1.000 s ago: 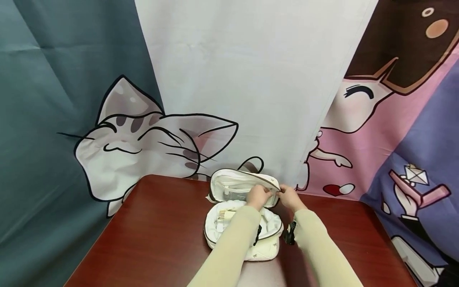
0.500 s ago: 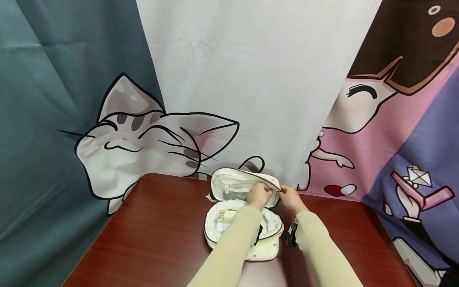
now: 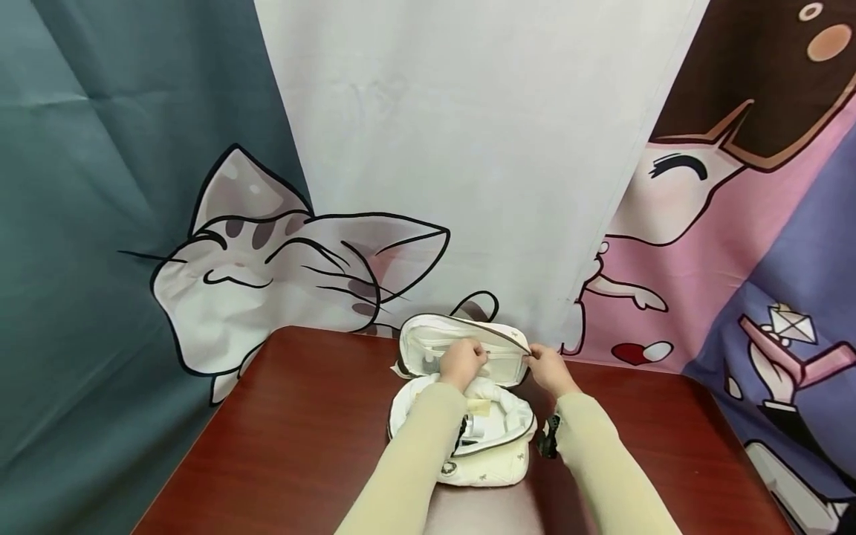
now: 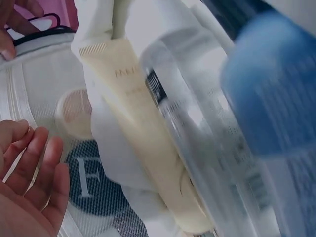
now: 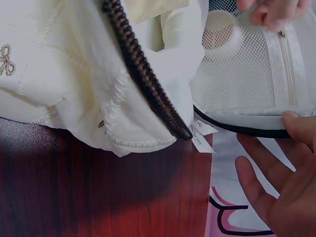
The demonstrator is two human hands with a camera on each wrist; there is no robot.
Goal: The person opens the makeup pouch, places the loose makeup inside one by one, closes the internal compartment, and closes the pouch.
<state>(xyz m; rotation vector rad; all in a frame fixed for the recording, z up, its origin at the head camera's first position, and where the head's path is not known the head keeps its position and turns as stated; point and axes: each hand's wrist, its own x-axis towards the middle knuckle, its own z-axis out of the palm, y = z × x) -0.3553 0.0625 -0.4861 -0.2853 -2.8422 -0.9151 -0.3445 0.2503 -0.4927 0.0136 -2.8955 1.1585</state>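
A cream quilted toiletry bag (image 3: 495, 468) lies unzipped, its lid (image 3: 511, 334) standing up at the back. Inside the lid is a mesh pocket (image 5: 247, 84) holding a pale round compact (image 5: 221, 35) and a dark round item (image 4: 89, 180) marked F. My left hand (image 3: 463, 362) pinches the small zipper pull (image 5: 282, 33) of this pocket. At the lid's right end my right hand (image 3: 550, 369) holds the edge between thumb and fingers. In the bag's base lie a pale yellow tube (image 4: 143, 133), a clear bottle (image 4: 197, 118) and a blurred blue bottle (image 4: 276, 89).
The bag rests near the back edge of a reddish-brown table (image 3: 321, 416). Behind it hangs a printed curtain (image 3: 521, 148) with cartoon figures. My left forearm crosses over the base and covers part of its contents.
My left hand has moved left along the mesh pocket's zipper, away from the right hand. The right hand keeps its hold on the lid's edge. The head view has shifted slightly.
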